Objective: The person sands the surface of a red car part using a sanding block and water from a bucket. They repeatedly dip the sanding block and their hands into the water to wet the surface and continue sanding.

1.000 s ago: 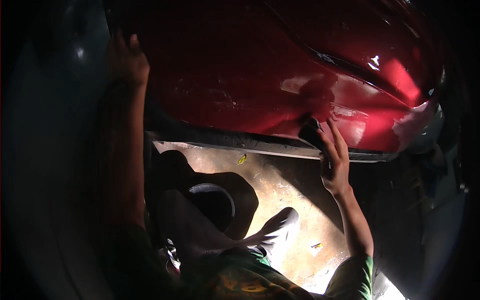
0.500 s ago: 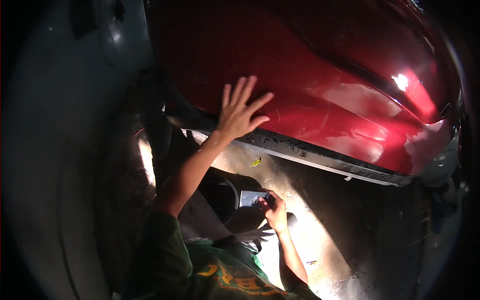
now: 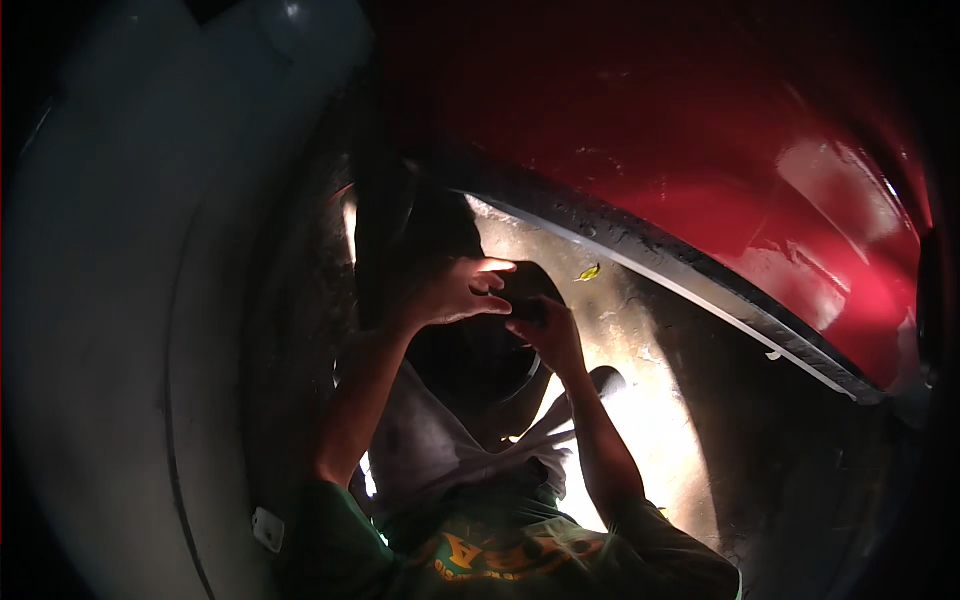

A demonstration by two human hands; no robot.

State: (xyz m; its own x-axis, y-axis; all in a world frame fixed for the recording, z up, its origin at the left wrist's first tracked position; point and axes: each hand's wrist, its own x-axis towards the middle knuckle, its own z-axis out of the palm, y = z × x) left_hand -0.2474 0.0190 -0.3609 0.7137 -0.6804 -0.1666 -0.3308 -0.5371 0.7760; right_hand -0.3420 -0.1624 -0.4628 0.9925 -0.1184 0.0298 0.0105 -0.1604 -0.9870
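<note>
My right hand is closed around a small dark piece, whose outline is lost in shadow; half a second ago it showed as a flat, grey, rectangular piece. Beside it my left hand has its thumb and fingers apart, pointing at that piece; whether they touch it is unclear. Both hands are over a dark round container between my knees. Beyond them curves a glossy red car body panel with dull pale patches. Dirty black trim runs along its lower edge.
A large pale grey vehicle body stands close on my left. Under the red panel lies a concrete floor with a bright sunlit strip and a small yellow-green leaf. A small white tag-like piece shows at the lower left.
My left hand has left the red panel and come down next to my right hand. My right hand has risen with the flat piece. The view has shifted, putting the panel further right.
</note>
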